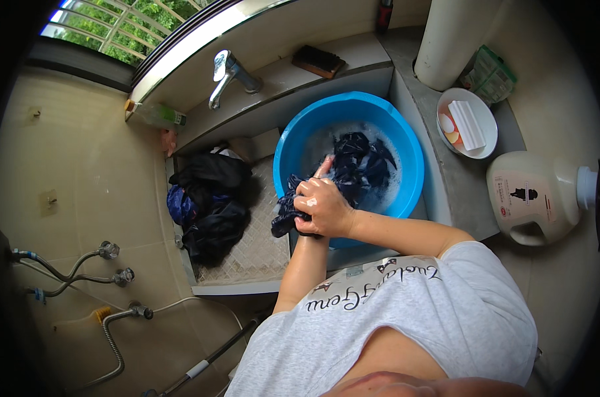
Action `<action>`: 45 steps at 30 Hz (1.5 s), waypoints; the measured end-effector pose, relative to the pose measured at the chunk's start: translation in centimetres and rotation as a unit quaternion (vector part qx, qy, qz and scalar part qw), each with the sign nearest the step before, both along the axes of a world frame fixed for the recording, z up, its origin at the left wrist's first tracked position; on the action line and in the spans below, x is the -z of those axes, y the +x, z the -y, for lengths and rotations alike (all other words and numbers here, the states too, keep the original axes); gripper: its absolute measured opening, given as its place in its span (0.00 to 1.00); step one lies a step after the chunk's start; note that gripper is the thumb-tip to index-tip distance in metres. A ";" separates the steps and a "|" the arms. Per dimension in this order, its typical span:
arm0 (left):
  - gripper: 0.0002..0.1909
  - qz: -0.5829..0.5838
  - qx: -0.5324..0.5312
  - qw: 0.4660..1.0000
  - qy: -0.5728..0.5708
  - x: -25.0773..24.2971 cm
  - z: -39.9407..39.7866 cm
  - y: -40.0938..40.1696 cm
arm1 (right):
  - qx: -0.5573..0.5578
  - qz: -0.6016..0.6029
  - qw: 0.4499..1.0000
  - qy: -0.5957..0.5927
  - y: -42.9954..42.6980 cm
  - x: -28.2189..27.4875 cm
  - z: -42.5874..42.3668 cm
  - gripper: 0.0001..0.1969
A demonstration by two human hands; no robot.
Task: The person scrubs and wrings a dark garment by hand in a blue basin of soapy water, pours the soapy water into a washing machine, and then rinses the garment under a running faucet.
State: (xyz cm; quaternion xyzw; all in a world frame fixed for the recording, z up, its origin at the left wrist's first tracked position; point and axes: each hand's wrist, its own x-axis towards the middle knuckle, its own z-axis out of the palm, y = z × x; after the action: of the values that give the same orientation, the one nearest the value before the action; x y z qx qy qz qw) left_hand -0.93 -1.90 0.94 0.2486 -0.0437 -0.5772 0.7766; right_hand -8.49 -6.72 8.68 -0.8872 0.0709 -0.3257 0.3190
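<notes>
Over the near left rim of a blue plastic basin [414, 134], my right hand [324, 206] grips a bunched dark navy garment [282, 223]. Beneath it lies my left hand [323, 167], a wet finger pointing away from me; the garment and my right hand hide most of it, so its hold is unclear. More dark wet fabric [357, 159] sits in the basin's sudsy water and seems to run up to the bunched part. Suds or wet shine show on the back of my right hand.
Left of the basin, dark clothes [215, 198] lie on the ribbed sink surface [265, 238]. Behind are a chrome faucet [235, 77] and a scrub brush [318, 61]. On the right ledge stand a bowl [441, 134] holding a white bar and a large detergent jug [533, 198].
</notes>
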 end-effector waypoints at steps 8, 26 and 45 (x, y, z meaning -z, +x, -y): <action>0.15 0.089 -0.041 0.977 0.191 -0.3 0.4 -2.1 | 0.240 -0.066 0.969 0.005 -0.2 8.4 9.1 0.10; 0.22 0.723 0.473 0.306 0.399 9.4 7.2 1.4 | 0.110 -0.469 0.871 -0.097 -0.5 15.4 11.6 0.34; 0.34 -0.109 0.023 0.983 0.148 5.3 1.9 0.2 | 0.018 -0.170 0.938 0.301 -3.2 3.0 3.9 0.11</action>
State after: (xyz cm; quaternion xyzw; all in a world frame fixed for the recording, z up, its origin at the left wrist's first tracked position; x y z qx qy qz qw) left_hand -0.69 -3.77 -4.38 0.2957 0.1214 -0.6185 0.7178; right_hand -11.69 -10.65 5.71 -0.7906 0.2347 -0.1394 0.5481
